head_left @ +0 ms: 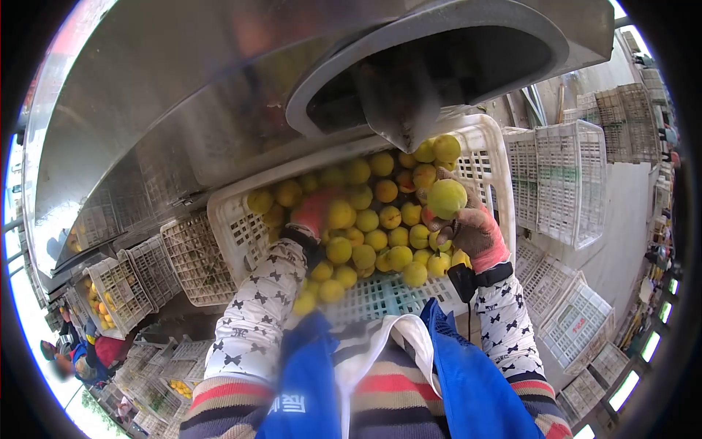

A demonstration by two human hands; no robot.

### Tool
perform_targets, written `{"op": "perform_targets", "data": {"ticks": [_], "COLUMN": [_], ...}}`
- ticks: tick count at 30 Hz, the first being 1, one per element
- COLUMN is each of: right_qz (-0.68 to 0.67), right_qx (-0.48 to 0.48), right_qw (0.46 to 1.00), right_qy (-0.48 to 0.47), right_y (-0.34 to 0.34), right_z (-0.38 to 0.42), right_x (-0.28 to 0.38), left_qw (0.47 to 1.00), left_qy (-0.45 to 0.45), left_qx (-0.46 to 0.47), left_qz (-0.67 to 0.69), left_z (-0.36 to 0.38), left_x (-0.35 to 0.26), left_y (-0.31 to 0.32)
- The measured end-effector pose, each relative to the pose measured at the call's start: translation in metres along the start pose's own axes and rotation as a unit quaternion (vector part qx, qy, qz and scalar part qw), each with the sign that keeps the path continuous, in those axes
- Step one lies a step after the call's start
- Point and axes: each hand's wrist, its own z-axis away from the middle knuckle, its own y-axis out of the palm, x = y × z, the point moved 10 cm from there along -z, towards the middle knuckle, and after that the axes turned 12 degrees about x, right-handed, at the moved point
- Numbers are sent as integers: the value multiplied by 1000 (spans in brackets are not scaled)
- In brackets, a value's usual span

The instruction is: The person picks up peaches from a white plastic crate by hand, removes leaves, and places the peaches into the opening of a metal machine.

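Observation:
A white plastic crate holds many round yellow-green fruits, a few with reddish patches. My right hand, in a brown and pink glove, has its fingers around a larger green-yellow fruit above the right part of the crate. My left hand, in a pinkish glove, is blurred by motion among the fruits on the left side; its fingers cannot be made out. Both forearms wear white sleeves with dark bows.
A metal machine with an oval opening and a pointed lip overhangs the crate's far side. Stacked white crates stand at the right. More crates, some holding yellow fruit, are at the left, where a person is visible.

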Motion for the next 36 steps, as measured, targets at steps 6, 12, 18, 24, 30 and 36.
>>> {"op": "perform_targets", "data": {"ticks": [6, 12, 18, 24, 30, 36], "right_qz": [102, 713, 705, 773, 594, 735], "right_qx": [-116, -252, -265, -367, -300, -186], "right_qw": [975, 591, 606, 474, 642, 647], "right_qy": [-158, -279, -258, -209, -381, 78], "right_y": [34, 143, 159, 150, 130, -7], "right_z": [10, -14, -42, -97, -6, -61], "right_x": [53, 137, 127, 140, 139, -32], "left_qw": [925, 809, 816, 825, 793, 796], "left_qy": [-252, -359, -328, -277, -324, -259], "left_qx": [98, 197, 178, 219, 255, 358], "left_qz": [-266, -421, -441, -442, -449, -413], "left_z": [-44, -88, -81, -65, -70, -67], "left_x": [44, 60, 23, 70, 19, 47], "left_y": [31, 47, 39, 42, 49, 42]}}
